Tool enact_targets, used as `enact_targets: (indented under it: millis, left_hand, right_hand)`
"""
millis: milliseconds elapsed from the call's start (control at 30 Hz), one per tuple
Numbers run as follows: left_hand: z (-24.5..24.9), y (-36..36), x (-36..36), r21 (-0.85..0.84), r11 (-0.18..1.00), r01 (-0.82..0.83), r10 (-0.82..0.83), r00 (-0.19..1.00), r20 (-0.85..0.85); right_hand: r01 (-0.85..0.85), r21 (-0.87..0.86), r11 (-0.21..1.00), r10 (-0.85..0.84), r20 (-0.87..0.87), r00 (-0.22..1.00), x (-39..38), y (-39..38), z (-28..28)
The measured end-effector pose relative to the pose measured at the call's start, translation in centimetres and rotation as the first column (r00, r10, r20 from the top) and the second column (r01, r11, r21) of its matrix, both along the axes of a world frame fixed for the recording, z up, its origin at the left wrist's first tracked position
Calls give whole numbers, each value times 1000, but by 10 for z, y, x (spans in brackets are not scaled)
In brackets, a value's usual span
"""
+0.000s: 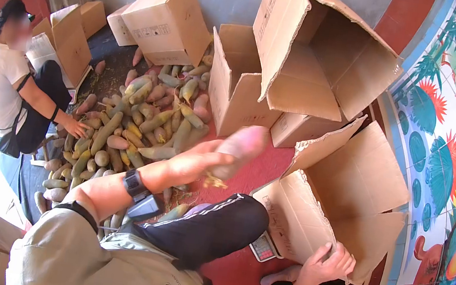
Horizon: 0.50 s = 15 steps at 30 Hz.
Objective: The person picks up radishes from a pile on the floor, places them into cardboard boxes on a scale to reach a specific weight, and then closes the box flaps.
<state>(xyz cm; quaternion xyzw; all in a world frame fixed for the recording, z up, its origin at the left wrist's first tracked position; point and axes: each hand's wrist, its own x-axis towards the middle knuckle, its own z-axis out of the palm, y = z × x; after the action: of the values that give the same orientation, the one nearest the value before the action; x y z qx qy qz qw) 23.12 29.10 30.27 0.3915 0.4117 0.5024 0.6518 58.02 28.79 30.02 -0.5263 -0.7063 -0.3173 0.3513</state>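
My left hand [201,161] is closed around a large pinkish radish [244,146], lifted above the red floor between the heap and the boxes. Its tip has yellowish stem ends, and its edges look a little blurred. On the right, my right hand [329,265] grips the near edge of an open cardboard box [302,215], fingers curled over the rim. The box stands with its flaps up on a small scale [263,248] with a display. Beyond my left arm spreads a heap of green and pink radishes [154,122]. The inside bottom of the box is hidden.
Another person [8,74] crouches at the left, one hand on the heap. A large open box [330,51] lies on its side atop other boxes at the back. A closed-looking carton [166,24] stands behind the heap. A painted tile wall [441,174] borders the right.
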Motion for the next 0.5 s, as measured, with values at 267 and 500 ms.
enact_targets:
  millis: [267,500]
  left_hand:
    - [76,59,97,358,915,185,-125,975,-182]
    - [60,83,158,574,723,385,280,596,-753]
  right_hand:
    - [-37,1,999,37,-54,998,-2,0,0]
    - [-82,-28,996,79,-96,992,0,-1,3]
